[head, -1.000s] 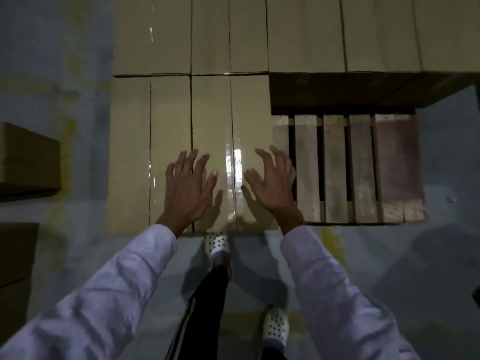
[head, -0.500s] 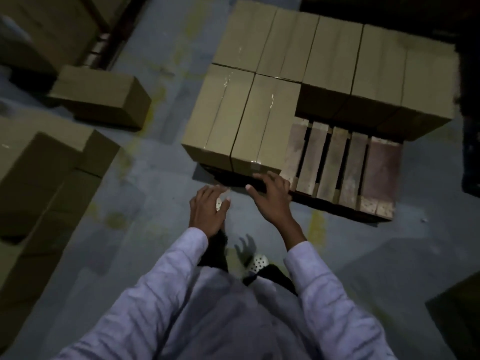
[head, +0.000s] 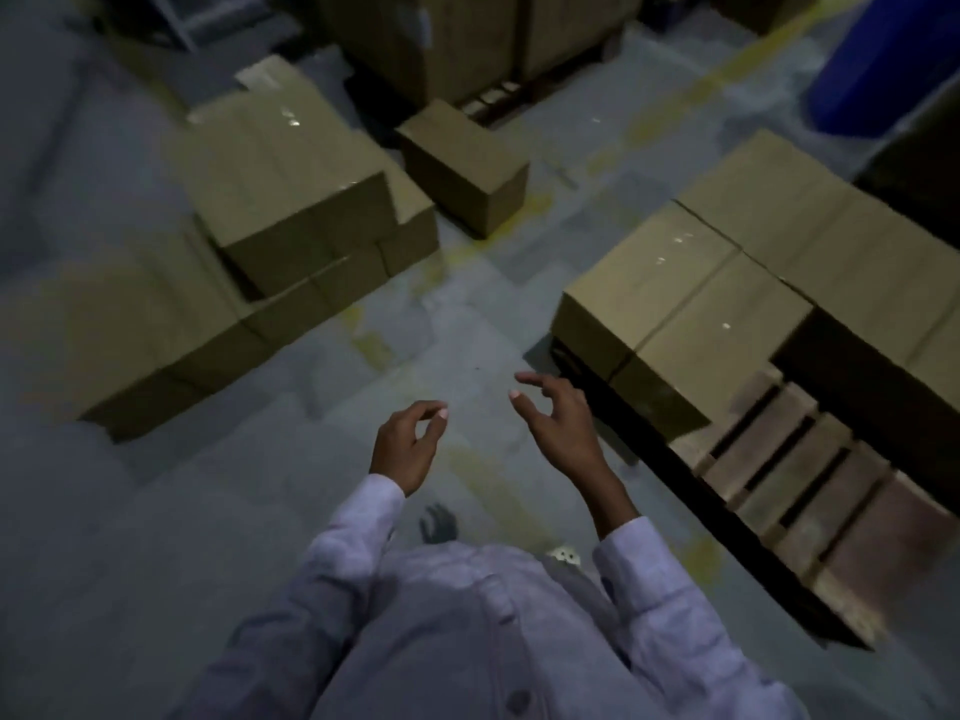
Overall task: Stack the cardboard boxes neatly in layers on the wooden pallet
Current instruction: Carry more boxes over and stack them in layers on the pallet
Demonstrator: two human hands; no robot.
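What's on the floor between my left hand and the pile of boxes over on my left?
In the head view, just bare grey floor with worn yellow paint marks between the left hand and the pile of boxes.

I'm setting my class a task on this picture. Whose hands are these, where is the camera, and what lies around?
No machine here: a person wears a camera on the head, looking down at their own arms. The left hand and right hand hang relaxed above the grey floor, holding nothing. On the right, a wooden pallet carries cardboard boxes, some slats bare. More boxes sit on the floor: a stacked pile at left, a single box beyond.
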